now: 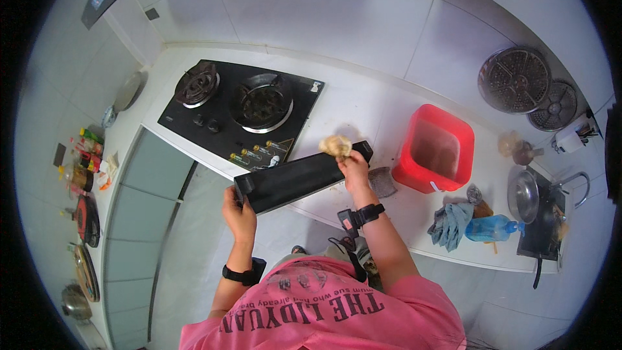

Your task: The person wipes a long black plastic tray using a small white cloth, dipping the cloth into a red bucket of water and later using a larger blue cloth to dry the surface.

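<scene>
My left hand [241, 216] grips the left end of a long black tray [291, 181] with raised ends, held tilted at the counter's front edge. My right hand [355, 173] pinches a crumpled yellowish-brown cloth or sponge [335, 146] at the tray's far right end. Whether the cloth touches the tray cannot be told. On the counter, partly behind my right wrist, lies a dark grey scouring pad [382, 182]. A red plastic bucket [434, 148] with cloudy liquid inside stands to the right of it.
A black gas hob [238, 107] with two burners lies beyond the tray. Rightward are a blue-grey cloth [451, 226], a steel wool ball [474, 194], a blue spray bottle [491, 228], a metal bowl [523, 197] and a sink [546, 238]. Several bottles [90, 155] line the left counter.
</scene>
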{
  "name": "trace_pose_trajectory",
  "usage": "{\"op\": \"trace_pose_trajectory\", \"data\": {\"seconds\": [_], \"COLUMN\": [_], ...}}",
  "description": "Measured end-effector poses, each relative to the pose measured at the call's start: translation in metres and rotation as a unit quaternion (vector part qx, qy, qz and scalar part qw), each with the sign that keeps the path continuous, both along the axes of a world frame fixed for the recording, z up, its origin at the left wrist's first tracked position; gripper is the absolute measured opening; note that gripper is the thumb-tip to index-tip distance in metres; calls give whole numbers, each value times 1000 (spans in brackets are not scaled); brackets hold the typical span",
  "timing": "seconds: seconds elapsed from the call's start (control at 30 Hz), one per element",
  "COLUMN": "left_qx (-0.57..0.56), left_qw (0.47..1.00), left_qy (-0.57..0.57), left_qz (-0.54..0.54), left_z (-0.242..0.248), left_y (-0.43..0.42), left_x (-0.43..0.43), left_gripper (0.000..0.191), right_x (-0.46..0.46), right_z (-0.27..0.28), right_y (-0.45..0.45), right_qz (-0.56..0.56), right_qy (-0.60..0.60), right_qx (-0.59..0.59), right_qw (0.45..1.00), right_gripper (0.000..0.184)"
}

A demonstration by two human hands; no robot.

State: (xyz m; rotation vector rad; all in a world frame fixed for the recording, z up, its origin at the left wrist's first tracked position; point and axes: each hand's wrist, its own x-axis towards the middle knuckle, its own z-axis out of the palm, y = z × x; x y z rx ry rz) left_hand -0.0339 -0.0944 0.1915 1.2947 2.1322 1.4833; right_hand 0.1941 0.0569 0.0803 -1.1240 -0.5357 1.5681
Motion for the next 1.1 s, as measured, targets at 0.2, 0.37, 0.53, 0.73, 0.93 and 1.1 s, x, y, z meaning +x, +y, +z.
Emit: {"op": "trace_pose_trajectory", "data": {"seconds": [0.2,0.37,0.53,0.73,0.93,1.1], "left_qx": [19,24,40,41,18,15], "left_qw": [1000,1000,999,999,1000,1000], "left_qy": [-9,8,13,23,6,3], "left_qz": [4,11,-2,2,-4,-16], "left_z": [-13,-10,-9,-10,4,-6], "left_y": [1,1,0,1,3,3], "left_x": [-3,-1,2,-1,4,0], "left_gripper": [21,19,18,18,16,16], "right_x": [-11,-17,-27,-7,10,3], "right_z": [5,25,23,21,38,27], "right_y": [-7,-13,-7,10,0,19], "right_qz": [0,-38,-12,217,227,104], "right_qy": [-437,-559,-491,35,116,-8], "right_qx": [197,252,161,-49,-30,30], "right_qw": [878,789,856,974,966,994], "right_gripper": [36,35,36,17,18,20]}}
